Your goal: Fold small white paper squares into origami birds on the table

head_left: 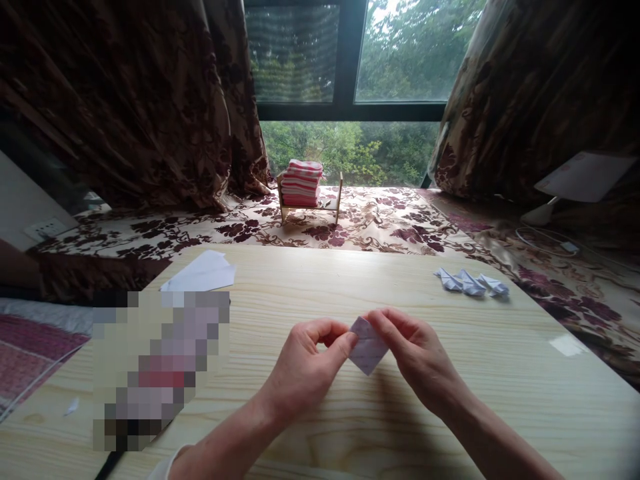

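Observation:
A small folded paper square (369, 348), white with faint lines, is held up above the table with one corner pointing down. My left hand (313, 357) pinches its left corner between thumb and forefinger. On its right edge, my right hand (410, 350) grips the same paper with closed fingers. Farther back on the right, three folded paper figures (471, 283) rest in a row. At the back left lie some flat white paper sheets (200, 271), partly overlapping.
A pixelated area hides an object with a black cord (111, 463) on the left of the wooden table (280, 287). Paper scraps (73, 406) lie at the left. Behind the table, a small wooden stand (340, 193) bears folded pink-striped cloths (301, 183). A white lamp (583, 175) stands far right.

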A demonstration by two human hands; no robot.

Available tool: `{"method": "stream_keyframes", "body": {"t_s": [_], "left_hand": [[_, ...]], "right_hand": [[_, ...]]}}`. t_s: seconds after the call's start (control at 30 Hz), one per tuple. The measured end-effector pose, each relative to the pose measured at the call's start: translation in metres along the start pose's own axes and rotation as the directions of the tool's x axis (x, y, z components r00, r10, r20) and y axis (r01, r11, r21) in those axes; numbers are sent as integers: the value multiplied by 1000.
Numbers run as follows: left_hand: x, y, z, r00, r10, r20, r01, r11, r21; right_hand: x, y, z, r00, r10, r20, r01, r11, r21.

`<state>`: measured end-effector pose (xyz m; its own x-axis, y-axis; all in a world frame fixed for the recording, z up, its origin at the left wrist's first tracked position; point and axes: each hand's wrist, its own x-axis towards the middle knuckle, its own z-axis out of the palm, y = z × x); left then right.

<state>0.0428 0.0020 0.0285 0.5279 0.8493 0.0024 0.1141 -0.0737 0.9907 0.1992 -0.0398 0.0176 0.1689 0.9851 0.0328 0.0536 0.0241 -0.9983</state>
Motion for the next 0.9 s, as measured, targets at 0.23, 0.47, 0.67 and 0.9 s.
{"method": "stream_keyframes", "body": {"t_s": [0.23, 0.47, 0.67, 0.9], "left_hand": [[-1, 1, 2, 996, -43, -76, 35, 994, -105], [-4, -1, 6, 993, 53, -106, -48, 998, 49], [-4, 0, 6, 999, -37, 5, 37, 984, -177], [-4, 1, 5, 990, -134, 42, 140, 971, -192]], "right_hand": [[0, 0, 2, 997, -76, 29, 76, 997, 1], [1, 3, 2, 997, -73, 9, 73, 997, -21], [-5, 4, 6, 992, -125, 23, 125, 992, 22], [-9, -2, 4, 967, -241, 79, 252, 949, -189]]}}
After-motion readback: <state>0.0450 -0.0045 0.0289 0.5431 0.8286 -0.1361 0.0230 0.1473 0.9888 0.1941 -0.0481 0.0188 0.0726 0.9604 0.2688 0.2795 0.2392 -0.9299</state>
